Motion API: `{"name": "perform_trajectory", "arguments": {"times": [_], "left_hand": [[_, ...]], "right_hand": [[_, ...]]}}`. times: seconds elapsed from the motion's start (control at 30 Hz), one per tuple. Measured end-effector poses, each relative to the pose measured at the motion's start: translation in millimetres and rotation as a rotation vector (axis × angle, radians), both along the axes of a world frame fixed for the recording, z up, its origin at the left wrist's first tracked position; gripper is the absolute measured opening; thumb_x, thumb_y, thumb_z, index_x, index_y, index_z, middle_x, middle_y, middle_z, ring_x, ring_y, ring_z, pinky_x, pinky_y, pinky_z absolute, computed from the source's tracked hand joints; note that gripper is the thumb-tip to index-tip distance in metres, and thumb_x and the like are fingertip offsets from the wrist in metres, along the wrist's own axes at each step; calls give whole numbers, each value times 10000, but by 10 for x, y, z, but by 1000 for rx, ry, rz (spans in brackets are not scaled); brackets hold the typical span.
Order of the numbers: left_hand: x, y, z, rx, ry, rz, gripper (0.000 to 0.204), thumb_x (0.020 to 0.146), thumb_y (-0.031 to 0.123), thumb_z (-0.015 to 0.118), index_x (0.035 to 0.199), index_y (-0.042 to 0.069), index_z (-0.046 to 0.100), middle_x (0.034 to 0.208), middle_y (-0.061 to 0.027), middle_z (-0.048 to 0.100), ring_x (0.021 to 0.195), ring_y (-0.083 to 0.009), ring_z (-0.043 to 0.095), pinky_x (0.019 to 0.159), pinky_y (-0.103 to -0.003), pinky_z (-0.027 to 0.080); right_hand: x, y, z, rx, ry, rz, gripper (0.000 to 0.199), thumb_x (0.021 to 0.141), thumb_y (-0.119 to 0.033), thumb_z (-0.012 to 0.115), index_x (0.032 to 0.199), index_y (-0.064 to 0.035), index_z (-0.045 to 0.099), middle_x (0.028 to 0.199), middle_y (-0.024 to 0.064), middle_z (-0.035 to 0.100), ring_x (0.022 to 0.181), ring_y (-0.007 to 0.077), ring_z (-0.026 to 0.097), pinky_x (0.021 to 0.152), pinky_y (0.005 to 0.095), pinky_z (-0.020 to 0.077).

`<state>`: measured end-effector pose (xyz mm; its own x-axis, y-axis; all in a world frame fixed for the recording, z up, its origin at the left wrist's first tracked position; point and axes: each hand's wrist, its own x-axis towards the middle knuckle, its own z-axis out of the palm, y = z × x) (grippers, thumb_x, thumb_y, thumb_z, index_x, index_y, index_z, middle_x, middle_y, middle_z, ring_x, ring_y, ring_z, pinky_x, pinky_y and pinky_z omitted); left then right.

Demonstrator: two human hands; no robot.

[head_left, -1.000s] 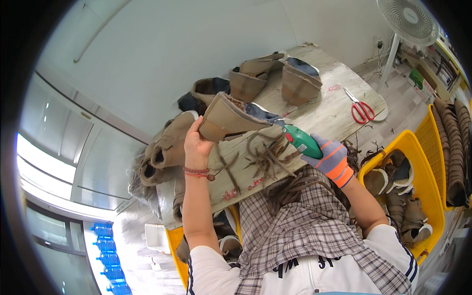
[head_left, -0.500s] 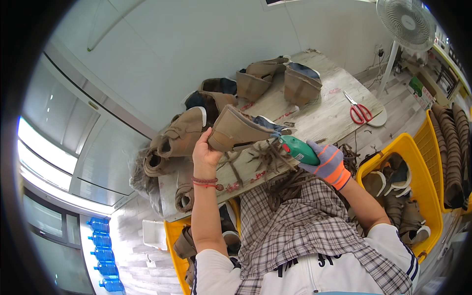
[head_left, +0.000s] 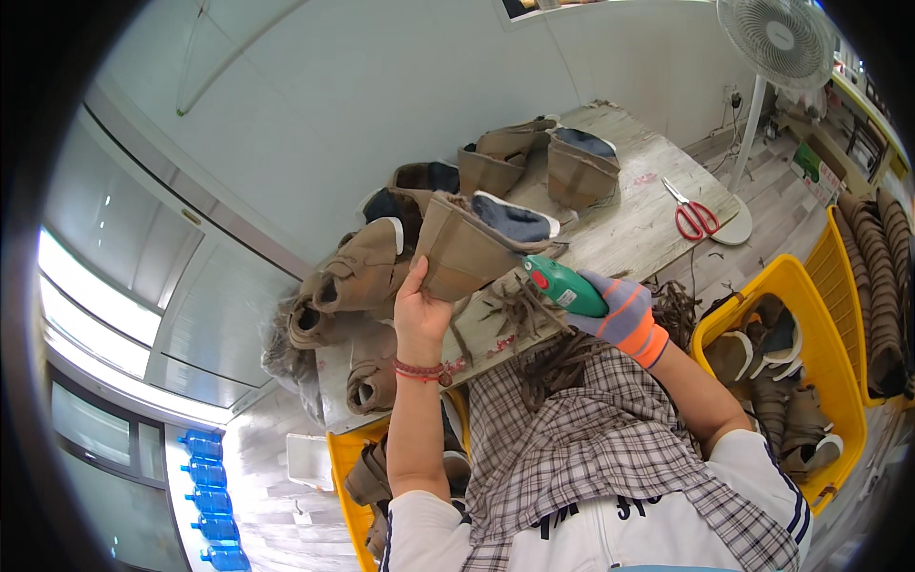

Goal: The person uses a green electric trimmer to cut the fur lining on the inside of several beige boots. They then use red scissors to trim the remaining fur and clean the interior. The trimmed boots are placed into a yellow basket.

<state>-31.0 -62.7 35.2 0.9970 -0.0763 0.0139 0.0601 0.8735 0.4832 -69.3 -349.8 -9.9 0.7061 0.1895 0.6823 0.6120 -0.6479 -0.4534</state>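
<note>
My bare left hand point(head_left: 423, 303), with red beads at its wrist, grips a brown shoe upper point(head_left: 461, 250) by its left lower side. The upper is tilted above the table's near edge, its dark blue lining and white rim turned up. Wrapped round a green handheld power cutter point(head_left: 568, 288) with a red button is my gloved right hand point(head_left: 624, 313), in grey and orange. The cutter's nose is at the upper's lower right edge; whether it touches cannot be made out. Brown trimmed strips point(head_left: 522, 307) lie below on the table and over my plaid apron point(head_left: 572, 419).
More brown uppers point(head_left: 583, 172) stand on the worn white table point(head_left: 658, 162) along its back and left. Red-handled scissors point(head_left: 696, 219) lie on its right. Yellow crates point(head_left: 837, 381) of uppers flank me. A white fan point(head_left: 780, 38) stands at the far right.
My left hand has shifted right and turned the upper, so its lining and white rim show more. The cutter has moved slightly left and up, to the upper's lower edge.
</note>
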Motion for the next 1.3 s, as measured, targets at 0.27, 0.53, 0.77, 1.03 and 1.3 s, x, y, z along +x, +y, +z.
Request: {"name": "perform_trajectory", "arguments": {"times": [0.27, 0.53, 0.77, 1.03, 1.3], "left_hand": [[-160, -206, -97, 254, -278, 63, 385, 908, 80, 498, 1286, 33, 447, 1302, -97, 492, 1200, -241, 461, 1037, -417, 337], [-153, -261, -426, 496, -358, 135, 359, 898, 64, 535, 1253, 29, 495, 1258, -70, 530, 1149, -194, 495, 982, -355, 379], [-122, -190, -728, 1241, -465, 392, 239, 871, 88, 593, 1101, 20, 590, 1133, -106, 574, 1091, -227, 500, 940, -342, 369], [-216, -356, -557, 1784, -950, 653, 243, 789, 27, 605, 1031, 9, 610, 1140, -178, 509, 1085, -397, 421, 915, -471, 357], [-304, -435, -739, 1824, -998, 582, 271, 760, 4, 585, 1030, 9, 603, 1127, -189, 507, 1062, -435, 408, 899, -496, 347]], "right_hand": [[6, 89, -4, 227, 226, 58, 599, 615, -411, 788, 1080, -68, 630, 758, 123, 663, 646, 238, 651, 612, 304, 518], [57, 138, -13, 463, 437, 170, 603, 642, -406, 787, 1107, -65, 612, 757, 70, 674, 641, 143, 645, 620, 272, 512], [132, 140, -31, 579, 544, 209, 576, 671, -398, 781, 1087, -41, 604, 793, 34, 660, 683, 77, 594, 643, 238, 489], [164, 131, 110, 794, 744, 228, 452, 713, -308, 775, 1004, -11, 598, 688, 7, 600, 560, 52, 524, 518, 215, 441], [169, 99, 247, 877, 790, 272, 413, 714, -253, 780, 955, 20, 583, 652, 1, 582, 521, 47, 505, 465, 205, 406]]}}
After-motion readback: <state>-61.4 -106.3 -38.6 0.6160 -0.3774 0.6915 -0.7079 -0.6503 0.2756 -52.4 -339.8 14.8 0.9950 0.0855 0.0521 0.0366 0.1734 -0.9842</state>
